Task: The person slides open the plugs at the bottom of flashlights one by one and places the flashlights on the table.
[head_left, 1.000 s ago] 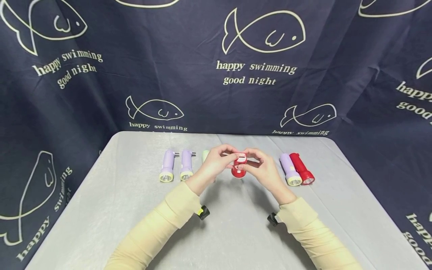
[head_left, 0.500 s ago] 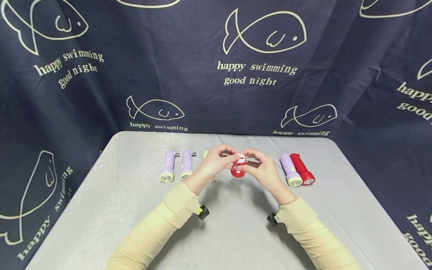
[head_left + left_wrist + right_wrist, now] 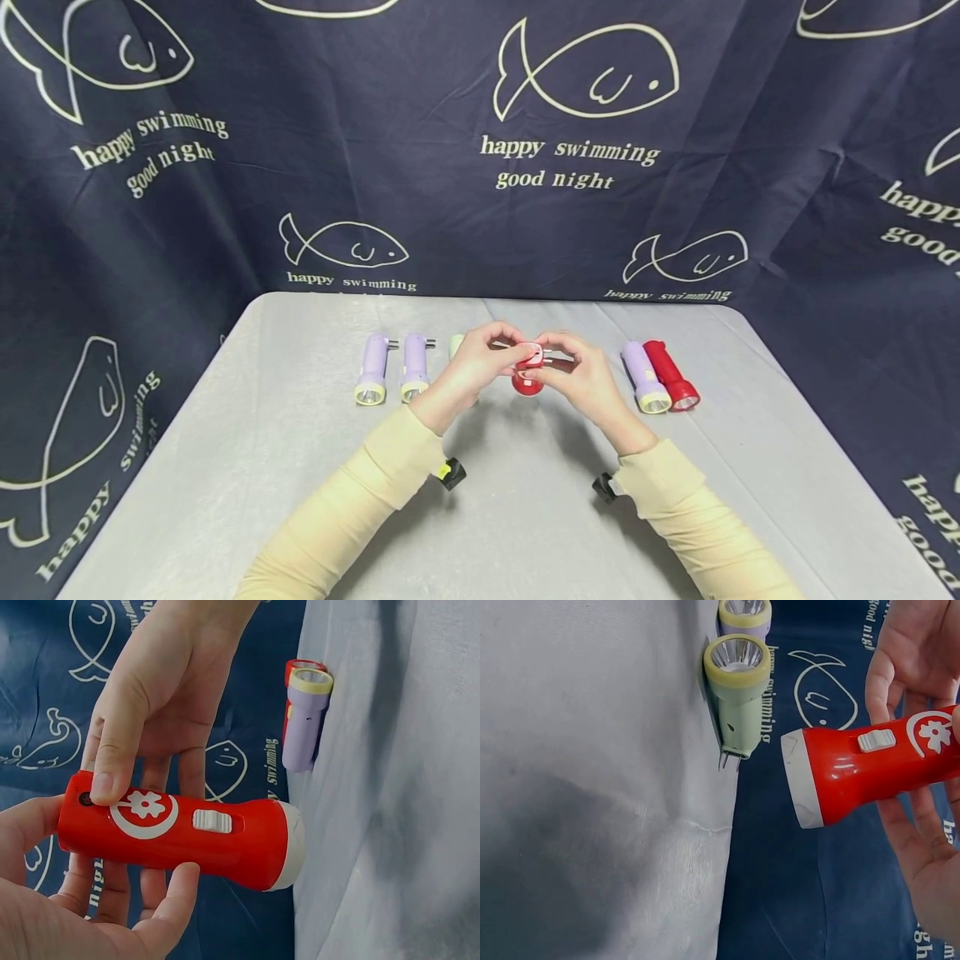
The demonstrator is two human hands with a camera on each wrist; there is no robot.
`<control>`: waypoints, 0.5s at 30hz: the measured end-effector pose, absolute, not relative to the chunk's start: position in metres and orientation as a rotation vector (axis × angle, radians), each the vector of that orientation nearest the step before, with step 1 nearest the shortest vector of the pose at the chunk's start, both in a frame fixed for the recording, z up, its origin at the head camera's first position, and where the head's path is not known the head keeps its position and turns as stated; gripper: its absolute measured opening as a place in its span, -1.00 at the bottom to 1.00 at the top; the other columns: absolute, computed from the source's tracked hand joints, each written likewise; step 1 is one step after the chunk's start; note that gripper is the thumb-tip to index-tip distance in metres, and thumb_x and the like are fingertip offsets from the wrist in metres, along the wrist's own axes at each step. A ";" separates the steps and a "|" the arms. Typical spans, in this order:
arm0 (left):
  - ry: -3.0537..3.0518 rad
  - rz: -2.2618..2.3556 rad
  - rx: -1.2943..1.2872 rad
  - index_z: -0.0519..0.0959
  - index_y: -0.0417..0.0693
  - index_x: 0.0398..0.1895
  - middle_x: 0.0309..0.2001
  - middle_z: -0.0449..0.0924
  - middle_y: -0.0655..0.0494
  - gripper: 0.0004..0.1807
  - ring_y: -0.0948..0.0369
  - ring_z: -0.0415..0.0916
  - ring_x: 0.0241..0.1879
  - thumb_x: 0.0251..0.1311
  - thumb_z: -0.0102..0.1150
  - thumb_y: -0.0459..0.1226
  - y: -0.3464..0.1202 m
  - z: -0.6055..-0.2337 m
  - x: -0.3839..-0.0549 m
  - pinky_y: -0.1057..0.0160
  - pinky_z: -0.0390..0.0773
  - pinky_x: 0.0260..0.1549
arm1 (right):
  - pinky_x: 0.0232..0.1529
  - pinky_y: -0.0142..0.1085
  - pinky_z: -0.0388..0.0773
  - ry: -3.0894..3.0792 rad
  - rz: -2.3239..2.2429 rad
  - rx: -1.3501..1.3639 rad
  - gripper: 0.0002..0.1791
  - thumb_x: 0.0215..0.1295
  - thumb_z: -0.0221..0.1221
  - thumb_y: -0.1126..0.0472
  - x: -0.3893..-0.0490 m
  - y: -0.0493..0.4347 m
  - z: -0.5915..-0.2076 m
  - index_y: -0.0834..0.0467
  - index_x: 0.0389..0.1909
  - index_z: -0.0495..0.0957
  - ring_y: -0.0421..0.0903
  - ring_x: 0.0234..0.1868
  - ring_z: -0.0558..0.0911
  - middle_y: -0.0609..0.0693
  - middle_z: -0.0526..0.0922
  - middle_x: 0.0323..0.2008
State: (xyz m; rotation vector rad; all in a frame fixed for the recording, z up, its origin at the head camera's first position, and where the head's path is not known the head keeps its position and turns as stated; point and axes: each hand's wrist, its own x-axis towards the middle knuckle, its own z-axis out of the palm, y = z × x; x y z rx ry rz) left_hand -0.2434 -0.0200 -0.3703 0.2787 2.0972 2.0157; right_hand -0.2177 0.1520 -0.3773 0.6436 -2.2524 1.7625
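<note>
Both hands hold a red flashlight (image 3: pixel 528 387) over the middle of the table, its white-rimmed lens end pointing down. My left hand (image 3: pixel 476 362) grips the tail end from the left, thumb on the end face. From the other side my right hand (image 3: pixel 588 375) pinches the upper body, and in the left wrist view its thumb lies beside the white flower emblem (image 3: pixel 146 804). A white slide switch (image 3: pixel 212 821) sits between emblem and lens. Thin plug prongs (image 3: pixel 548 356) stick out near the tail toward my right hand.
Two purple flashlights, one nearer (image 3: pixel 415 362) and one farther left (image 3: pixel 372 367), lie with prongs out. A green flashlight (image 3: pixel 740 720) is mostly hidden behind my left hand in the head view. Another purple (image 3: pixel 641 375) and red flashlight (image 3: pixel 670 375) lie right. A patterned curtain (image 3: pixel 465 233) hangs behind.
The red flashlight has turned and tilted slightly between the hands. Prongs now show at its right side, where none were visible a second ago. Both arms stay nearly in place.
</note>
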 end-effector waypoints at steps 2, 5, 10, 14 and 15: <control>2.101 2.023 0.273 0.56 -0.15 -0.29 -0.29 0.56 0.10 -0.83 0.25 0.54 -0.28 0.11 0.29 -0.26 -0.019 -0.370 -0.243 0.21 0.64 -0.21 | -0.11 -0.36 0.62 -2.255 1.755 0.643 -0.60 -0.07 0.33 0.56 -0.218 0.151 -0.377 0.45 -0.11 0.53 -0.19 -0.21 0.63 0.00 0.58 -0.19; 2.112 2.030 0.269 0.55 -0.16 -0.31 -0.31 0.56 0.11 -0.83 0.27 0.53 -0.30 0.09 0.30 -0.27 -0.019 -0.370 -0.242 0.18 0.64 -0.21 | -0.12 -0.37 0.62 -2.259 1.749 0.646 -0.60 -0.07 0.33 0.56 -0.217 0.151 -0.377 0.45 -0.12 0.53 -0.21 -0.21 0.62 0.04 0.57 -0.17; 2.129 2.030 0.267 0.54 -0.17 -0.32 -0.33 0.56 0.12 -0.80 0.28 0.52 -0.33 0.06 0.33 -0.26 -0.019 -0.369 -0.241 0.23 0.61 -0.24 | -0.12 -0.36 0.62 -2.270 1.737 0.633 -0.60 -0.07 0.33 0.55 -0.218 0.150 -0.377 0.43 -0.12 0.54 -0.18 -0.19 0.61 0.19 0.57 -0.15; 2.179 2.038 0.264 0.54 -0.14 -0.35 -0.34 0.55 0.13 -0.80 0.25 0.50 -0.32 0.05 0.34 -0.25 -0.019 -0.368 -0.241 0.34 0.53 -0.31 | -0.11 -0.36 0.62 -2.257 1.743 0.630 -0.60 -0.08 0.35 0.54 -0.220 0.146 -0.377 0.42 -0.13 0.54 -0.26 -0.17 0.60 0.22 0.58 -0.15; 2.193 2.040 0.264 0.54 -0.13 -0.35 -0.34 0.55 0.13 -0.80 0.24 0.50 -0.32 0.04 0.34 -0.25 -0.019 -0.368 -0.242 0.36 0.51 -0.33 | -0.11 -0.36 0.62 -2.251 1.744 0.628 -0.60 -0.09 0.36 0.53 -0.221 0.146 -0.377 0.42 -0.13 0.54 -0.29 -0.18 0.60 0.19 0.58 -0.15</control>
